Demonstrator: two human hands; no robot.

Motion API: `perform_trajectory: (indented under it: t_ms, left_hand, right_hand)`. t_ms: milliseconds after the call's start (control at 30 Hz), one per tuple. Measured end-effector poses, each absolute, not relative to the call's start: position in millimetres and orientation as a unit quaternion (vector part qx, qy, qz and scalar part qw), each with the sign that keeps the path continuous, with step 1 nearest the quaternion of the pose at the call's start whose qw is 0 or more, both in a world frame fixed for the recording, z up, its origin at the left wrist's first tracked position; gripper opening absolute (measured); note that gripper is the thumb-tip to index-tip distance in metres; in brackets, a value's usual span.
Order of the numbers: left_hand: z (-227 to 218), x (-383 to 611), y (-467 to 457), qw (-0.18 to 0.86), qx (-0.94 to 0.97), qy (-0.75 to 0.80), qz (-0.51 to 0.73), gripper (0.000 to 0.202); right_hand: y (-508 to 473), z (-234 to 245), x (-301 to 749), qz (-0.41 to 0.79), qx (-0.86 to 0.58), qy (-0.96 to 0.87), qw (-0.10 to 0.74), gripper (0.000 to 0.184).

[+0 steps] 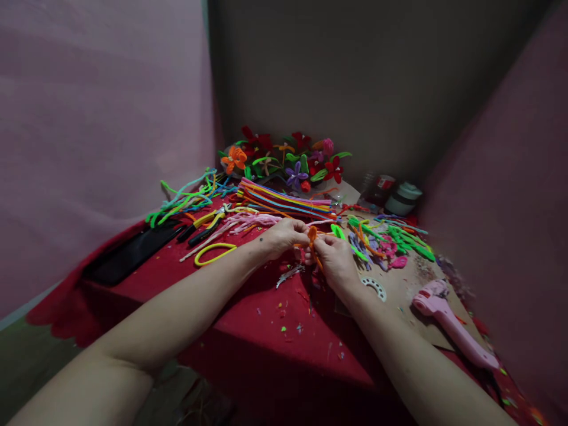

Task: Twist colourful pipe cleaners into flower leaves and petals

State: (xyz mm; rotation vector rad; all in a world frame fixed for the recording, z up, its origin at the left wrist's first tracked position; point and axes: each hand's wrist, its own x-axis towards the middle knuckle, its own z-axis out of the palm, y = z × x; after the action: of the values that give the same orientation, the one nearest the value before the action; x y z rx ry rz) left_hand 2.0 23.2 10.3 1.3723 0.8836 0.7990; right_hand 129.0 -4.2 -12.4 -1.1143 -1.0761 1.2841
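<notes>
My left hand point(288, 235) and my right hand point(335, 257) meet over the middle of the table, fingers pinched. Between them is an orange pipe cleaner point(313, 234), bent into a small loop at its upper end, with a tail running down by my right fingers. Both hands grip it. Just behind them lies a bundle of straight pipe cleaners point(284, 198) in several colours. Pale pink pipe cleaners point(248, 222) lie beyond my left wrist. Right of my right hand are bent green pieces point(355, 236) and a white ring with holes point(374, 288).
Pipe-cleaner flowers point(295, 168) stand at the back. Pliers point(206, 228), a yellow loop point(213, 251) and a dark tablet point(133, 254) are at the left. A pink glue gun point(452, 322) rests on cardboard point(406, 299) at the right, with a jar point(403, 198) behind. Scraps dot the red cloth point(266, 322).
</notes>
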Motion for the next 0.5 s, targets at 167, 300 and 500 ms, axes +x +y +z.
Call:
perform_trajectory:
  t_ms: [167, 300, 500]
  left_hand:
    - [11, 3, 19, 0.621, 0.594, 0.356, 0.366, 0.019]
    - [8, 1, 24, 0.589, 0.604, 0.368, 0.391, 0.013]
    - [-2, -3, 33, 0.584, 0.61, 0.356, 0.4, 0.015]
  right_hand:
    - [-5, -12, 128, 0.524, -0.478, -0.467, 0.529, 0.011]
    - [-7, -10, 127, 0.496, -0.495, -0.478, 0.529, 0.006]
    - [-8, -10, 123, 0.543, -0.461, -0.439, 0.548, 0.01]
